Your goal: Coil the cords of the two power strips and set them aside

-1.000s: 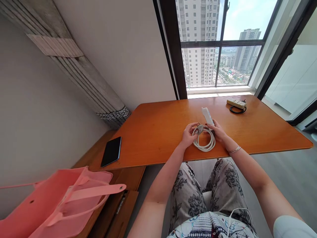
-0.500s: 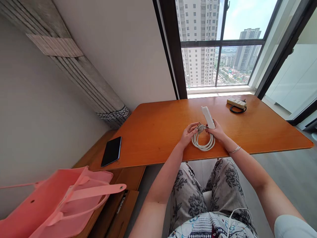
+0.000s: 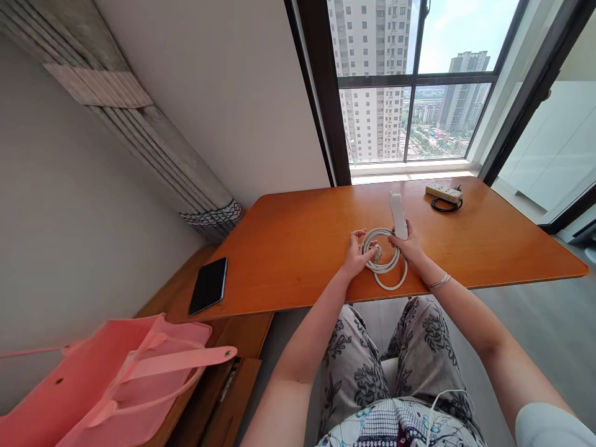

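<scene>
A white cable (image 3: 390, 287) is wound in loops above the table's front part. My left hand (image 3: 357, 253) has its fingers closed round the left side of the loops, with the plug end close to the thumb. My right hand (image 3: 408, 243) grips the lower end of a white power strip (image 3: 398, 215), which points away toward the window, and its fingers also touch the right side of the coil.
On the wooden table (image 3: 288, 248), a cream power strip (image 3: 444, 193) with a black cord (image 3: 446, 208) lies at the back right. A dark tablet (image 3: 209, 285) rests at the left edge. A pink bag (image 3: 112, 372) stands lower left.
The coil has risen and turned, with one loop now hanging lower. The white power strip has swung slightly right and more upright. The plug has moved down, inside the coil.
</scene>
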`<state>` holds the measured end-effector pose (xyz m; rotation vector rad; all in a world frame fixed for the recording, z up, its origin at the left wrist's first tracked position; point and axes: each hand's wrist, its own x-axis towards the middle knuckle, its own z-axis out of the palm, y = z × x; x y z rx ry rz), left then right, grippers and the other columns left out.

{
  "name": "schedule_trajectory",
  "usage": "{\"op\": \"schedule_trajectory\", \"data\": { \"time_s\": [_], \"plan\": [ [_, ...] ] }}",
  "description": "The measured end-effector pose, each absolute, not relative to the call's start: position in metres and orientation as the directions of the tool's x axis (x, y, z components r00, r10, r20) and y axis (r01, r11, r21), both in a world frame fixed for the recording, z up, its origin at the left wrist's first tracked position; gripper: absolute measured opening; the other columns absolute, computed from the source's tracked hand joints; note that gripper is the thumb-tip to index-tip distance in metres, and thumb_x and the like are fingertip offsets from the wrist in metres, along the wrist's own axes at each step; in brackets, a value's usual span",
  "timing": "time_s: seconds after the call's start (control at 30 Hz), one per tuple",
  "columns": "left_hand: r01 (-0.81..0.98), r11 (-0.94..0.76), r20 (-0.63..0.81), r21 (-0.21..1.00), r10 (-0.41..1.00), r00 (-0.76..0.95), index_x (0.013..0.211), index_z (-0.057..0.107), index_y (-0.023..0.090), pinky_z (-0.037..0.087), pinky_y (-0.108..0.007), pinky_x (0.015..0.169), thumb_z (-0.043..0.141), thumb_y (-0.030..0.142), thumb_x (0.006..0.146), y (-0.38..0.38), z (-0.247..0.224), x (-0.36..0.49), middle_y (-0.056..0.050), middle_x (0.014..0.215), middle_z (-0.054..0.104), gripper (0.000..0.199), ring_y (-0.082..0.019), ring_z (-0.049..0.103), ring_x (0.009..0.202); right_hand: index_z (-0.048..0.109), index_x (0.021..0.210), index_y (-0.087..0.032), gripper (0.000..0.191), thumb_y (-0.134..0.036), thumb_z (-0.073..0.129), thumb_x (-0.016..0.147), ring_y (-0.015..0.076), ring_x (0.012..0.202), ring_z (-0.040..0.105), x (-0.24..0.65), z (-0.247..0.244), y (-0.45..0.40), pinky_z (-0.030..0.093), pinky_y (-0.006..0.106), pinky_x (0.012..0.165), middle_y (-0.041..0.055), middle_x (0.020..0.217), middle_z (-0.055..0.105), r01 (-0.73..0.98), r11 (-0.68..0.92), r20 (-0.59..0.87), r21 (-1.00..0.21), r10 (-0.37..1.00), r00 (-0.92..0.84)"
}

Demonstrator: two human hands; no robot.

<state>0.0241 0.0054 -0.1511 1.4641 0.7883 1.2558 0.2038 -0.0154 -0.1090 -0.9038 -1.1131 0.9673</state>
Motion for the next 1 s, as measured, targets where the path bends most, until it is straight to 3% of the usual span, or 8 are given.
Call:
{"op": "schedule_trajectory", "data": {
  "time_s": [0.13,0.3,0.43,0.53,0.7,0.8,0.9,1.0],
  "plan": [
    [-0.143,-0.226,0.257,0.963,0.932,0.256,0.117,0.046,0.023,0.053,-0.039,0.093,0.074,0.051,0.075,0.01,-0.149,0.021,-0.011,0.131,0.053,0.058,-0.021,0.067,0.103,0.046,0.102,-0.027,0.055,-0.029,0.078,0.058,0.0104,0.058,0.052,0.206,-0.108,-0.014,0.044,0.026,0.052,-0.0086,0.074,0.056,-0.192,0.324,0.279,-0.926,0.932,0.23],
    [-0.042,-0.287,0.289,0.957,0.937,0.195,0.115,0.053,0.022,0.051,-0.038,0.095,0.06,0.051,0.084,0.013,-0.146,0.019,-0.01,0.122,0.063,0.043,-0.023,0.062,0.111,0.043,0.098,-0.027,0.052,-0.031,0.078,0.059,0.0101,0.057,0.053,0.207,-0.109,-0.012,0.044,0.025,0.052,-0.0082,0.075,0.056,-0.212,0.333,0.254,-0.919,0.911,0.326],
    [0.041,-0.286,0.266,0.957,0.928,0.261,0.116,0.061,0.021,0.049,-0.041,0.098,0.054,0.041,0.086,0.013,-0.145,0.017,-0.008,0.123,0.067,0.036,-0.025,0.061,0.117,0.043,0.095,-0.027,0.049,-0.033,0.075,0.059,0.0097,0.06,0.054,0.213,-0.11,-0.006,0.046,0.024,0.054,-0.007,0.079,0.055,-0.27,0.377,0.238,-0.886,0.87,0.432],
    [0.066,-0.324,0.278,0.944,0.887,0.369,0.114,0.065,0.021,0.047,-0.044,0.103,0.06,0.031,0.08,0.008,-0.143,0.018,-0.009,0.124,0.068,0.036,-0.027,0.06,0.121,0.041,0.092,-0.027,0.046,-0.035,0.072,0.06,0.0105,0.06,0.053,0.222,-0.112,0.002,0.044,0.024,0.053,-0.0068,0.074,0.053,-0.337,0.398,0.18,-0.853,0.831,0.526],
    [0.271,-0.585,0.423,0.765,0.772,0.474,0.1,0.072,0.022,0.035,-0.053,0.112,0.075,0.037,0.073,-0.008,-0.132,0.02,-0.011,0.124,0.07,0.03,-0.033,0.055,0.129,0.037,0.088,-0.026,0.045,-0.037,0.07,0.06,0.0118,0.061,0.053,0.235,-0.118,0.012,0.044,0.025,0.054,-0.0072,0.071,0.051,-0.348,0.395,0.105,-0.85,0.775,0.624],
    [0.366,-0.694,0.456,0.62,0.699,0.551,0.094,0.074,0.026,0.022,-0.058,0.117,0.086,0.049,0.061,-0.017,-0.124,0.023,-0.008,0.111,0.074,0.042,-0.037,0.052,0.13,0.038,0.092,-0.027,0.048,-0.036,0.072,0.06,0.0131,0.063,0.054,0.234,-0.121,0.013,0.045,0.027,0.057,-0.0071,0.073,0.053,-0.313,0.395,0.107,-0.864,0.751,0.651],
    [0.343,-0.763,0.449,0.548,0.614,0.649,0.09,0.074,0.027,0.026,-0.054,0.114,0.087,0.051,0.058,-0.022,-0.121,0.03,-0.007,0.1,0.075,0.042,-0.034,0.061,0.115,0.04,0.099,-0.026,0.053,-0.038,0.075,0.061,0.0154,0.07,0.057,0.231,-0.121,0.012,0.048,0.029,0.063,-0.0044,0.081,0.057,-0.244,0.381,0.149,-0.892,0.757,0.636],
    [0.325,-0.789,0.39,0.521,0.559,0.732,0.081,0.072,0.024,0.043,-0.044,0.099,0.077,0.039,0.073,-0.024,-0.12,0.035,-0.005,0.085,0.073,0.018,-0.025,0.066,0.088,0.042,0.102,-0.025,0.056,-0.044,0.076,0.062,0.0177,0.084,0.058,0.23,-0.122,0.011,0.05,0.032,0.075,0.0003,0.094,0.058,-0.081,0.356,0.222,-0.931,0.729,0.648]
  ]
}}
